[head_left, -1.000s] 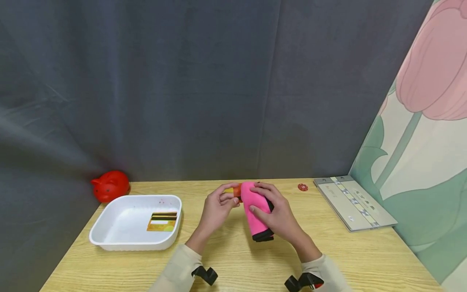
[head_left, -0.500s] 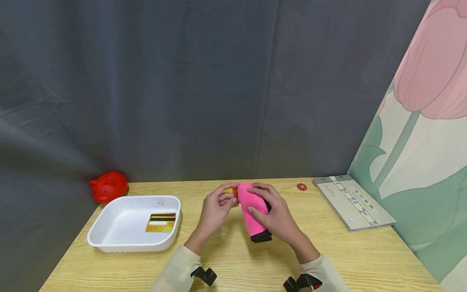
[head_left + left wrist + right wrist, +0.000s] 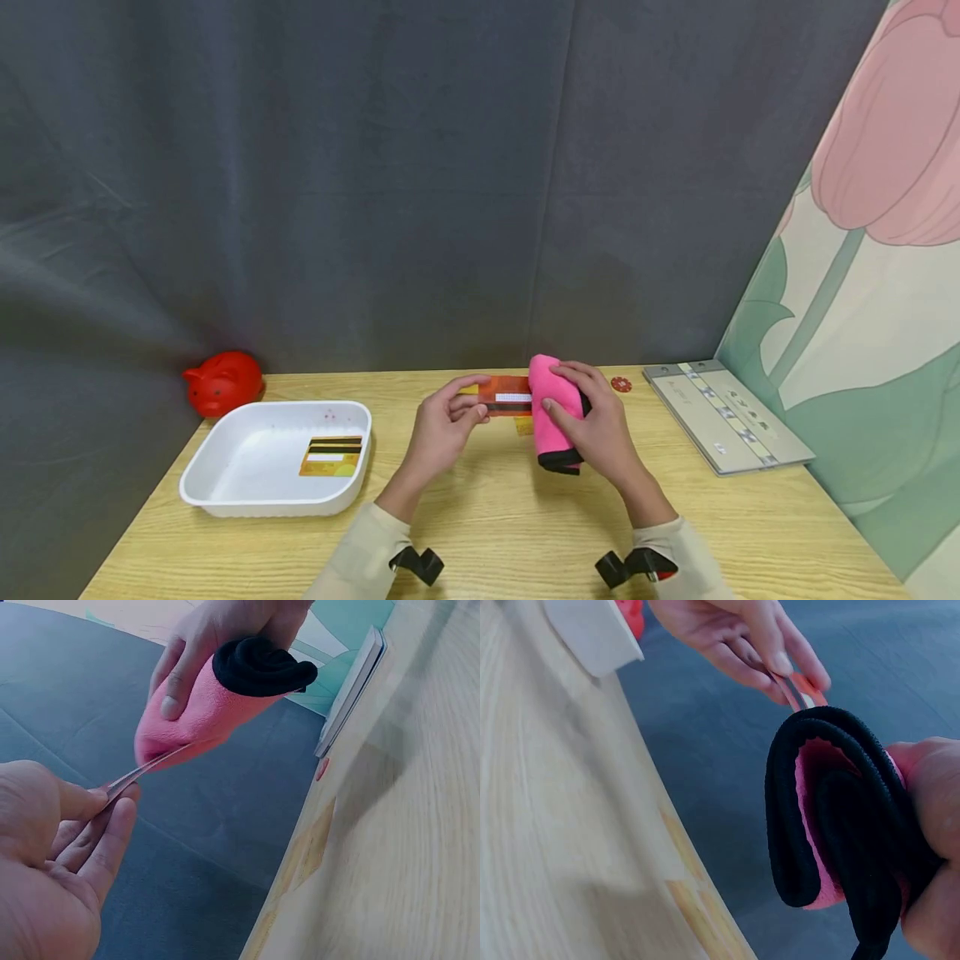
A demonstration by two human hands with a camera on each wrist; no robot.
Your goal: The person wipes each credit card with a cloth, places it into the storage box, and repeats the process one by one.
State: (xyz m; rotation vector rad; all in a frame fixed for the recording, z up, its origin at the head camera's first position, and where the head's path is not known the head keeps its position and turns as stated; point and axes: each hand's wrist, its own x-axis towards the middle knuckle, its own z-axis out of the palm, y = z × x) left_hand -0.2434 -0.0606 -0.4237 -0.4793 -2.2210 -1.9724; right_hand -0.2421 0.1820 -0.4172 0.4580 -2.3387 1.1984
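Note:
Between thumb and fingers, my left hand (image 3: 442,425) pinches an orange card (image 3: 506,396) with a white strip and a dark band. Its yellow end shows between the fingers. My right hand (image 3: 596,421) grips a folded pink cloth (image 3: 551,408) with black edging. The card's right end meets the cloth's left side, and the cloth hides whatever lies beyond. In the left wrist view the card (image 3: 146,769) is edge-on, against the pink cloth (image 3: 184,724). The right wrist view shows the cloth's black folded layers (image 3: 791,847). A small yellow patch (image 3: 523,426) peeks out below the card.
At left stands a white tray (image 3: 195,483) with a yellow striped card (image 3: 330,456) in it. Behind it sits a red piggy bank (image 3: 223,383). A red chip (image 3: 621,384) and a grey album (image 3: 723,417) lie at right, near the patterned wall (image 3: 870,333).
My right hand and the pink cloth have moved right, away from the left hand. More of the orange card shows between them. The left hand has stayed nearly in place.

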